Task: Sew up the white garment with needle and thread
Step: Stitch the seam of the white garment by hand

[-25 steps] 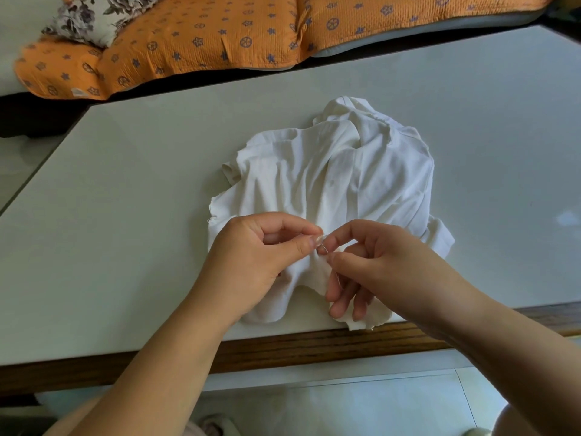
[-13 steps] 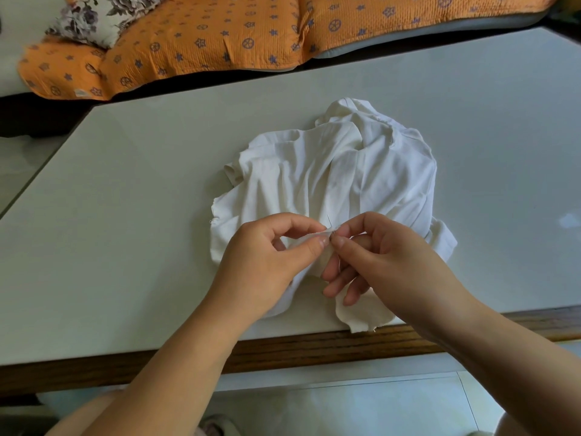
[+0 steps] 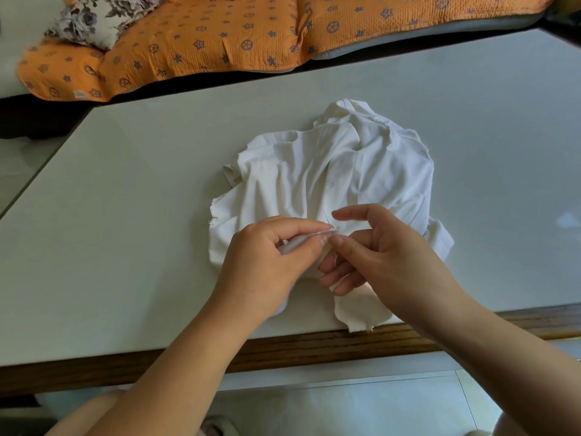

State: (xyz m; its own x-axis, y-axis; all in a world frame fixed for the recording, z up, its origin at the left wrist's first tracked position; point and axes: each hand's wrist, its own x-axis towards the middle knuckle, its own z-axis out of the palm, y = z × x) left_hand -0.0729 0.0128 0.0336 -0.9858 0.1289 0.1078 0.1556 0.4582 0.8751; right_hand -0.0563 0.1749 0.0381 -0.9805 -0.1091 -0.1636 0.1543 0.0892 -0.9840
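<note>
Both forearms come in from the near edge of the table (image 3: 125, 247) and meet over the front of the white garment (image 3: 314, 171), which lies crumpled on the tabletop with one flap hanging just over the wooden rim nearest the person. The left hand (image 3: 276, 256) is turned knuckles-up, wrist low. Its thumb and forefinger are drawn together in a tight pinch on a small raised fold of the cloth, and the other fingers are curled in beneath. Right at that pinch the needle (image 3: 327, 219) stands up out of the fold, tilted slightly away from the person, its tip free in the air. The right hand (image 3: 386, 256) sits just to the right of the pinch. Its forefinger is stretched out above and beside the needle without closing on it, and the thumb tip lies against the fold next to the left thumb, so finger and thumb are parted, grasping nothing. Its remaining fingers hang loosely bent below the pinch, over the cloth. The thread is too fine to make out. Well beyond the pinch, past the far table edge, lie an orange patterned cover (image 3: 204, 36) and a floral cushion (image 3: 94, 20).
</note>
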